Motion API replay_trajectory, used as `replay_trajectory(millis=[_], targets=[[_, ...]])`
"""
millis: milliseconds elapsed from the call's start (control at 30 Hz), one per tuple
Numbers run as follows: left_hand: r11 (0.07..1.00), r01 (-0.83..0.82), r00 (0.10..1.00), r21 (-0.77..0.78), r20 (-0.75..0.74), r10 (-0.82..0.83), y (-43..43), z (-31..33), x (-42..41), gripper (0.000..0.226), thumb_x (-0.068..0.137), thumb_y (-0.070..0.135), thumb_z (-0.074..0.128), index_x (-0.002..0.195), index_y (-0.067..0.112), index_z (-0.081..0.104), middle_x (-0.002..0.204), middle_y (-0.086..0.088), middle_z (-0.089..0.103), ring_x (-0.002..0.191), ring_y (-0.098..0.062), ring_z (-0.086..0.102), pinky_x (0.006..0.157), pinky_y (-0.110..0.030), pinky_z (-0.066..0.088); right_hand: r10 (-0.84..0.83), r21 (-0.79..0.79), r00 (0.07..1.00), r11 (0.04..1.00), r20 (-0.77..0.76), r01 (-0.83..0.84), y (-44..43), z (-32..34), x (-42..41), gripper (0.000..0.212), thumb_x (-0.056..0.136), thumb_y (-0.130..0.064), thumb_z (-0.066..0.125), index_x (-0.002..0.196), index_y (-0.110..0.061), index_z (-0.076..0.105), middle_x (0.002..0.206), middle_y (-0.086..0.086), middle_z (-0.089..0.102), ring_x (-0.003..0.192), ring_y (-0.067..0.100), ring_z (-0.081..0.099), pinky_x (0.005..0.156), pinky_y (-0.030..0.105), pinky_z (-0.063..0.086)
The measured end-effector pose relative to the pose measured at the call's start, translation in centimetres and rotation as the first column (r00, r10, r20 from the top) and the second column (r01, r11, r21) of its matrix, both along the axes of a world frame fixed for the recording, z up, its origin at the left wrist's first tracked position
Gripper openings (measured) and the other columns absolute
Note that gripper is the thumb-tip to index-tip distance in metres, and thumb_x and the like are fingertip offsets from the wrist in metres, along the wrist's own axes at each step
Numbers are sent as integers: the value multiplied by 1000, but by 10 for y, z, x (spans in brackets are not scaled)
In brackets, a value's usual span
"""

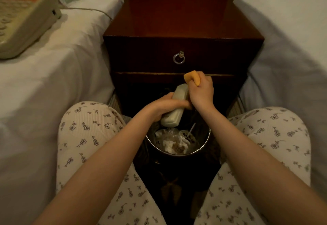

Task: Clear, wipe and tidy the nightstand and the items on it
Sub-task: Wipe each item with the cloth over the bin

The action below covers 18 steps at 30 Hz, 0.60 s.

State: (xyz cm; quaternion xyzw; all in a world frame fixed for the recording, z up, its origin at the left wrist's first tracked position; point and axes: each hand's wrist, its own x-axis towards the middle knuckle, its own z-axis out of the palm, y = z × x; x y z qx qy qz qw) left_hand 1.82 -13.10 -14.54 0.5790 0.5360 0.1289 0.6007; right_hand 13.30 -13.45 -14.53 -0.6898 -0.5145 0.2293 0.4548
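Right below me, between my knees, stands the bin (177, 154), full of crumpled tissue and a used cup. My left hand (164, 106) is wrapped firmly round the middle of the phone handset (174, 117), holding it tilted straight over that rubbish. My right hand (201, 92) is fisted tight on an orange sponge (192, 78), at the handset's upper end. If my left fingers loosen while I rub, I judge the handset would drop into the mess. I can't tell if the sponge is wet; if so, water could seep into the earpiece. Beyond my hands is the nightstand (177, 21), its top still to be wiped. Farther left, the phone base (24, 21) sits on the bed (62, 74); a hard pull on the handset could drag it off.
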Motion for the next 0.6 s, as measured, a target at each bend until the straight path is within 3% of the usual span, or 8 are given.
replay_trajectory(millis=[100,167,300,400,500,600], targets=[[980,166,955,109,-265,-132,-3,0,-3,58,75,16,71,125,20,42,97,1,53,93,-19,55,78,-32,48,141,-141,951,984,274,-106,5,-4,4,22,90,-13,50,108,-13,63,120,14,49,107,29,49,83,29,38],[980,148,946,133,-308,-101,-4,-4,-2,60,72,16,74,125,20,44,105,-2,55,99,-22,57,85,-36,50,251,-203,908,960,335,-190,3,-7,1,23,87,-8,51,105,-13,65,116,13,50,106,29,49,78,27,36],[977,36,944,211,-329,36,1,-11,-3,59,68,23,77,119,17,48,105,-3,57,97,-22,59,83,-36,52,240,-45,950,971,199,-236,-2,0,-4,28,83,-2,52,102,-13,70,111,8,55,105,22,52,83,24,38],[969,-133,956,207,-230,181,8,-11,-2,43,70,24,74,105,16,51,99,-3,58,92,-21,59,76,-32,49,182,75,967,977,180,-198,-6,4,-8,26,83,-3,54,101,-11,70,107,6,55,102,21,51,87,28,43],[930,-348,933,122,-54,356,11,-14,-4,26,71,20,74,88,15,55,95,-6,61,90,-23,61,77,-33,49,243,-96,968,967,56,-237,-9,3,-11,19,84,-4,53,91,-12,68,89,0,54,85,13,50,69,23,40],[888,-460,887,20,51,459,12,-16,-4,56,71,19,73,120,9,46,109,-12,61,97,-27,62,81,-39,53,109,-277,941,939,-319,-202,-6,7,-8,23,84,-3,47,64,-13,49,66,1,47,65,15,46,55,26,37]])
